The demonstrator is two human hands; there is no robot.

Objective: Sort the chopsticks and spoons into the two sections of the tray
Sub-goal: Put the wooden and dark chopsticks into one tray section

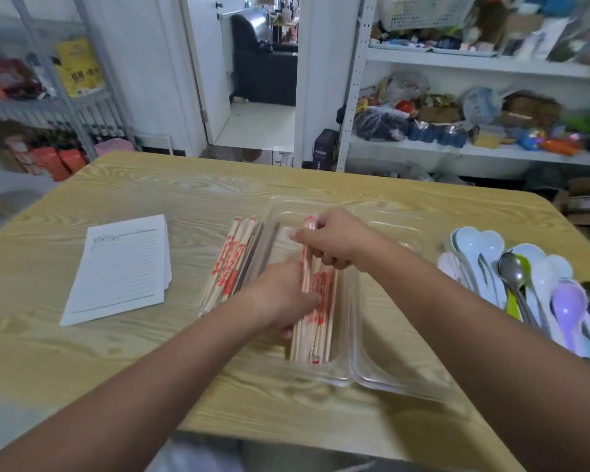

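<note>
A clear plastic two-section tray (382, 379) lies mid-table. Its left section holds a bundle of wrapped wooden chopsticks with red print (315, 335). My right hand (331, 241) grips the far end of that bundle, fingers curled round it. My left hand (281, 299) holds the bundle's middle from the left side. A second pile of wrapped chopsticks (230, 264) lies on the table just left of the tray. Several spoons (525, 287), pale blue, purple, green and metal, are heaped at the right edge of the table. The tray's right section looks empty.
A lined sheet of paper (123, 267) lies on the wooden table (184, 199) at the left. Cluttered shelves stand behind the table on both sides, with an open doorway between them.
</note>
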